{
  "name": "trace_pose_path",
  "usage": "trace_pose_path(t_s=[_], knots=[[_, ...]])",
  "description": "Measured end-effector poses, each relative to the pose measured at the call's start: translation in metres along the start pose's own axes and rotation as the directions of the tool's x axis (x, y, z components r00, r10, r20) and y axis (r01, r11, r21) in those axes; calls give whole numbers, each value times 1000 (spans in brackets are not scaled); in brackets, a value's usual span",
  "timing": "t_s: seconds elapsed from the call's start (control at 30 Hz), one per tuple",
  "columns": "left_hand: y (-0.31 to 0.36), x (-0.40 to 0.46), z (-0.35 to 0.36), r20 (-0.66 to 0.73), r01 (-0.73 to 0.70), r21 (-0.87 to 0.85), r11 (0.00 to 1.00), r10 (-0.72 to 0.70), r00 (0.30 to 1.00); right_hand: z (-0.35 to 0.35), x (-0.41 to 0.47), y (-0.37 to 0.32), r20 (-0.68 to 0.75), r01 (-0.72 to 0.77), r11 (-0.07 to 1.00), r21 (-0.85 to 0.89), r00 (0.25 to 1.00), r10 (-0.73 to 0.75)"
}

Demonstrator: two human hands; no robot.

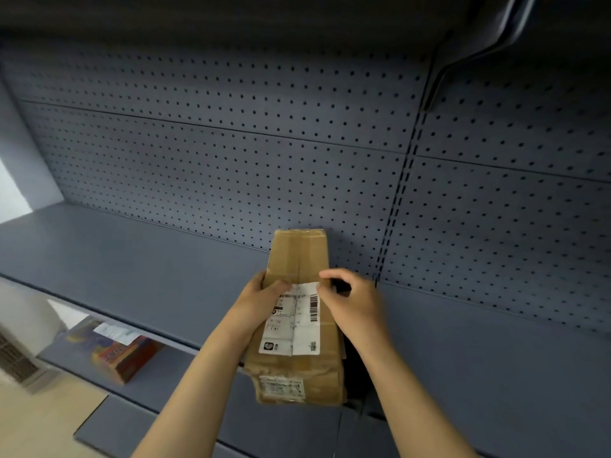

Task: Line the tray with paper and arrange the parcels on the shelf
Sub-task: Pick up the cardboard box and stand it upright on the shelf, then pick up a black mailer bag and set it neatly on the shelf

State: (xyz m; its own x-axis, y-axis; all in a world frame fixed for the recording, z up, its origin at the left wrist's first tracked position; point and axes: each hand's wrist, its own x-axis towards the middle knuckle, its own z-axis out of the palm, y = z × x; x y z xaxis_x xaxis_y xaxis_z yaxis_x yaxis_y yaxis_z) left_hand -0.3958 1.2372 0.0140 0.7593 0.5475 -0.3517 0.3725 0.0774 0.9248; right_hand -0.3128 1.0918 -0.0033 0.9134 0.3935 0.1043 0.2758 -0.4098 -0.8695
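Cardboard parcel (299,312) lies lengthwise on the grey shelf (132,269), far end near the pegboard back (231,166). Looks stiff, light, taped seams; white label (292,320) is slick, so we'd grip the long side edges. Our left hand (261,299) curls onto its left edge, thumb on top. Our right hand (355,304) pinches loosely at the label corner. Shelf open left and right; front lip close below. Another box (122,355) sits on the lower shelf.
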Motion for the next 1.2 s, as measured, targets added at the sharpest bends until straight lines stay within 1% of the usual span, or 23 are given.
trace_pose_path(t_s=[0.07,0.13,0.23,0.33,0.47,0.53,0.57,0.6,0.67,0.73,0.8,0.9,1.03,1.2], knots=[[4,0,1,4,-14,-69,998,15,1000,-4,-2,-2,-7,4,1000,11,1000,-4],[8,0,5,11,-46,-97,994,47,999,-11,-2,-2,-35,0,999,33,999,1],[8,1,18,59,-34,-116,993,41,997,-21,-2,3,-41,-25,999,43,999,27],[5,1,27,76,-9,-89,996,16,997,-21,-1,13,-22,-54,996,67,998,56],[10,1,28,48,-46,1,999,46,998,-24,-1,12,-16,-51,997,62,998,53],[18,-4,26,-34,-127,128,984,132,991,-30,-2,6,-35,-34,998,61,999,36],[24,-9,25,-90,-190,189,963,210,974,-35,-3,2,-53,-23,996,81,998,27],[29,-16,25,-134,-273,204,940,304,943,-42,-5,-1,-71,-16,994,107,997,23],[42,-31,32,-183,-435,130,891,453,873,-56,-9,-6,-88,-12,984,177,996,28],[53,-42,43,-197,-519,25,854,514,835,-71,-14,-7,-96,-15,972,236,995,39],[62,-51,62,-162,-535,-38,844,523,837,-88,-17,-6,-123,-21,959,283,991,58],[70,-62,94,-80,-533,-52,845,528,845,-119,-25,0,-163,-33,943,332,982,92],[78,-74,141,2,-522,-88,848,524,852,-163,-38,12,-220,-28,936,351,969,112],[79,-91,196,37,-497,-99,862,503,864,-214,-49,32,-296,12,930,369,949,105]])
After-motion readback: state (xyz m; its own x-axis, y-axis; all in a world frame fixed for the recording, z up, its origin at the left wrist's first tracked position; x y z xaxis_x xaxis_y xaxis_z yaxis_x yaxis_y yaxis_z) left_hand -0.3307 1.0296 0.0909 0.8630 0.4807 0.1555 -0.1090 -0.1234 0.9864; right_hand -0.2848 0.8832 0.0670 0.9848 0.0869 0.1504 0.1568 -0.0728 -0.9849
